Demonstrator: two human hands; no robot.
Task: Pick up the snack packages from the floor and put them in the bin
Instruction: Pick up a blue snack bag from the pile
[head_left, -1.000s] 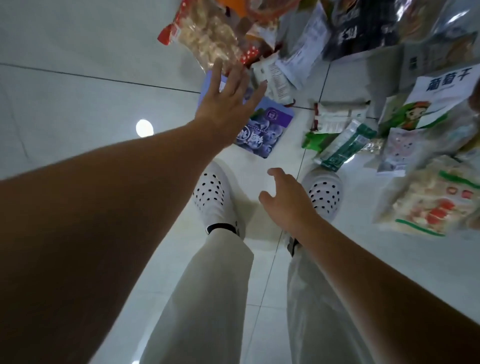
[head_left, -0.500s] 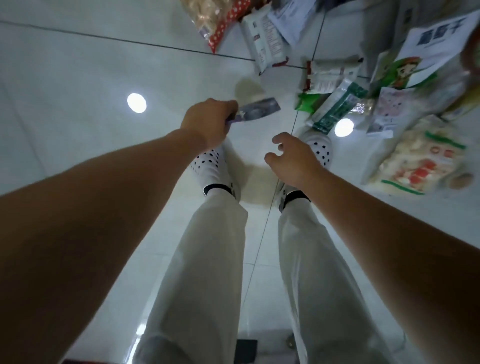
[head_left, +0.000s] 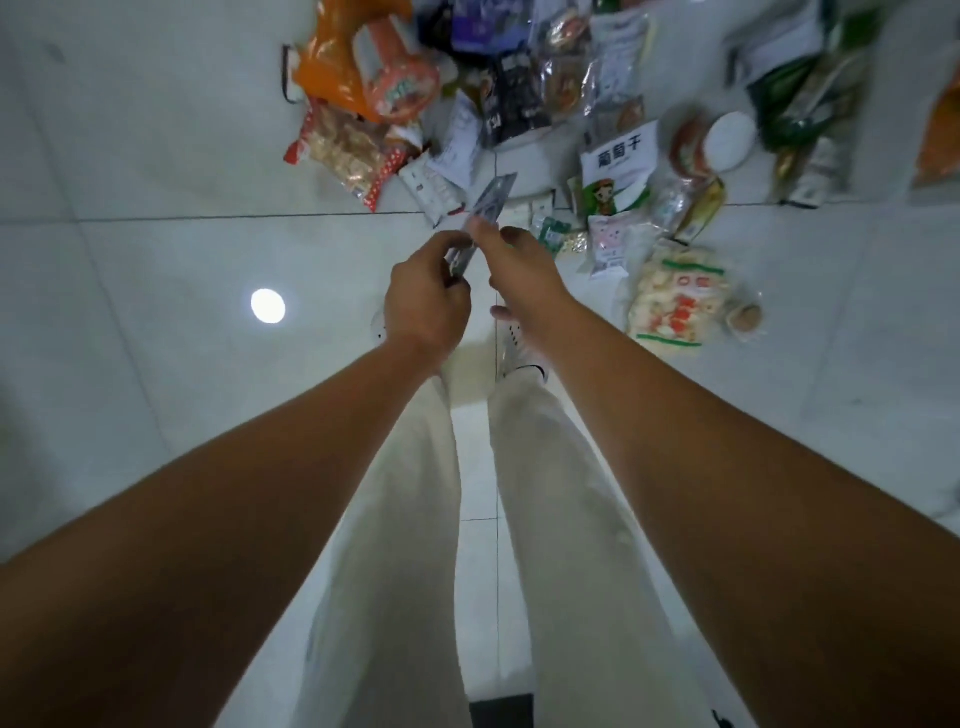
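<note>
Both the left hand (head_left: 426, 304) and right hand (head_left: 522, 273) pinch, fingers curled, one flat purple-grey foil snack packet (head_left: 491, 200) held clear of the white tiled floor (head_left: 156, 249). Next, I judge: carry it to the bin, unseen here.

1. Purple package (head_left: 491, 200) is off the floor, where it lay 1.0 s ago.
2. Left hand (head_left: 423, 306), open then, now grips it.
3. Right hand (head_left: 524, 275) has joined and pinches its upper part.
</note>
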